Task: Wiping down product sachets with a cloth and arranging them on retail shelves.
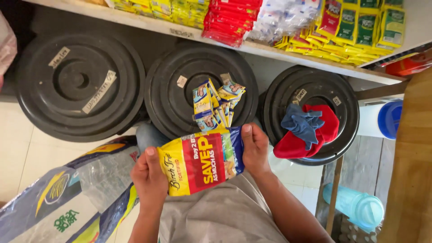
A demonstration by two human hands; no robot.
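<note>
Shop floor w/ three black bin lids point(81, 85) under shelf. Yellow-red pouch point(202, 161) held btwn both hands: left hand point(149, 177) grips its left end, right hand point(254, 150) its right end, above lap.

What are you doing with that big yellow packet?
A person holds a yellow and red packet with both hands, the left hand at one end and the right hand at the other. Small sachets lie on the middle black bin lid. Red and blue cloths sit on the lid beside it.
</note>
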